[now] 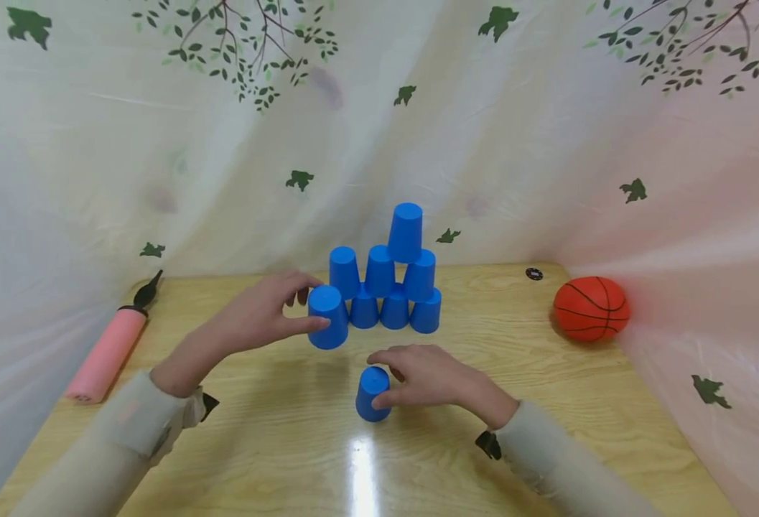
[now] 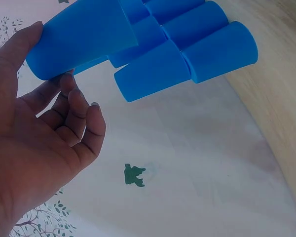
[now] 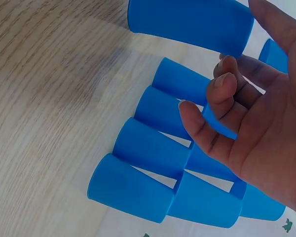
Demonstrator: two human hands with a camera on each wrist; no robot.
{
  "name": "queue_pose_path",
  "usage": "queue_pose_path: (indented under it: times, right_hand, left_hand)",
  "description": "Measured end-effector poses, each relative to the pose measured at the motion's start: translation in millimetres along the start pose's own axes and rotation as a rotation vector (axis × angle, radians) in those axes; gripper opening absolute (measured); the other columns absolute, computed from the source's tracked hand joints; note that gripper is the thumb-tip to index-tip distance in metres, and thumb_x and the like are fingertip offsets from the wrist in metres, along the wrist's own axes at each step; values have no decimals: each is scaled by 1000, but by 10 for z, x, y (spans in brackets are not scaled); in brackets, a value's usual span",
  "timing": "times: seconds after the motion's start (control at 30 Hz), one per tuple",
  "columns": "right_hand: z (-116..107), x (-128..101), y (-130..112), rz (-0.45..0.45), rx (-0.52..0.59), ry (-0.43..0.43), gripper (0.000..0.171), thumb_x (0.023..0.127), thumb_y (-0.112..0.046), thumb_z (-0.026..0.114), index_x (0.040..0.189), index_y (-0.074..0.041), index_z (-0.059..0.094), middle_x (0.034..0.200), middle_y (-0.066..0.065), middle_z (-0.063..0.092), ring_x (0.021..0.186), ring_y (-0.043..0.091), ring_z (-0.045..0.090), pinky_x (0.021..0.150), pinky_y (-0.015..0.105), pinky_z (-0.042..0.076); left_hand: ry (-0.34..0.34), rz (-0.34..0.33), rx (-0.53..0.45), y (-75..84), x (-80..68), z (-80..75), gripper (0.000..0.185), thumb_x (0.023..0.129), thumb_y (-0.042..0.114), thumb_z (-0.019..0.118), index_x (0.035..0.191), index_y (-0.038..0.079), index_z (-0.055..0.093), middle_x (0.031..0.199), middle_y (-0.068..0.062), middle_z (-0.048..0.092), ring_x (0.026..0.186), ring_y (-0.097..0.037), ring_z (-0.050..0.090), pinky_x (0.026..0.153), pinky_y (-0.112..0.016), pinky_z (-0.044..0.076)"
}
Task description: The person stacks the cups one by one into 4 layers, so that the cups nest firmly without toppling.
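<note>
Pinched between the thumb and fingers of my left hand (image 1: 259,316) is an upside-down blue cup (image 1: 328,319), raised off the table at the stack's left front. In the left wrist view this cup (image 2: 84,37) overlaps part of the stack. My right hand (image 1: 431,377) grips another upside-down blue cup (image 1: 369,391) nearer to me, thumb on one side and fingers on the other. Behind both hands stands a stack of blue cups (image 1: 380,271): a bottom row of several, a second row above, and one cup (image 1: 406,233) on top toward the right. The held left cup hides the stack's lower left.
An orange-red basketball (image 1: 591,309) lies on the right of the wooden table (image 1: 495,330), with a small black disc (image 1: 534,273) by the back edge. At the left lies a pink pump (image 1: 109,353) with a black nozzle. A leaf-printed curtain (image 1: 224,179) encloses the table.
</note>
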State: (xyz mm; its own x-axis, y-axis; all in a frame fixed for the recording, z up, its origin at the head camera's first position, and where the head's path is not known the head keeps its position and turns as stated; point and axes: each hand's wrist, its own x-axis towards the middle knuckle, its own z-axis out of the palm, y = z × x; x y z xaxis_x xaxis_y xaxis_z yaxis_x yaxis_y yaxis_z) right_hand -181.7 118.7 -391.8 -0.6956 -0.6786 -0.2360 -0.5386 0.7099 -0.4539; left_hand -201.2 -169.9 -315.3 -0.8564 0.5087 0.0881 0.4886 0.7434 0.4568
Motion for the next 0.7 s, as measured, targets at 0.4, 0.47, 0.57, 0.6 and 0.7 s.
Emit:
queue_pose_path:
  times: [0.4, 0.47, 0.57, 0.6, 0.7]
  right_hand:
    - [21, 48, 23, -17, -12, 2, 69, 86, -65, 66, 141, -24, 56, 112, -10, 68, 91, 7, 58, 78, 28, 48]
    - [27, 51, 26, -24, -17, 3, 68, 86, -65, 66, 140, -24, 57, 110, -10, 67, 89, 7, 57, 77, 28, 48]
    - [36, 53, 33, -32, -24, 5, 66, 87, -63, 66, 139, -24, 58, 106, -11, 67, 87, 7, 57, 76, 27, 47]
    - [39, 54, 36, -33, -25, 6, 66, 87, -63, 66, 139, -23, 58, 106, -11, 67, 87, 7, 57, 76, 27, 47]
    - [46, 53, 38, -38, -27, 11, 64, 87, -62, 67, 138, -23, 58, 109, -10, 68, 88, 6, 57, 77, 28, 47]
  left_hand:
    - [18, 51, 34, 67, 308, -191, 56, 88, 44, 75, 130, 10, 60, 102, -5, 64, 94, -21, 56, 78, -34, 49]
    - [15, 47, 39, 74, 347, -208, 57, 88, 45, 75, 131, 10, 59, 104, -6, 64, 95, -21, 56, 78, -35, 50]
    - [8, 43, 44, 92, 403, -235, 57, 89, 45, 74, 131, 10, 59, 106, -7, 64, 96, -22, 56, 79, -36, 50]
    - [9, 45, 47, 97, 422, -242, 57, 89, 45, 73, 131, 10, 59, 106, -7, 64, 96, -22, 56, 79, -36, 50]
    - [11, 47, 50, 113, 474, -264, 57, 89, 45, 73, 131, 9, 58, 106, -6, 63, 96, -22, 55, 80, -36, 49]
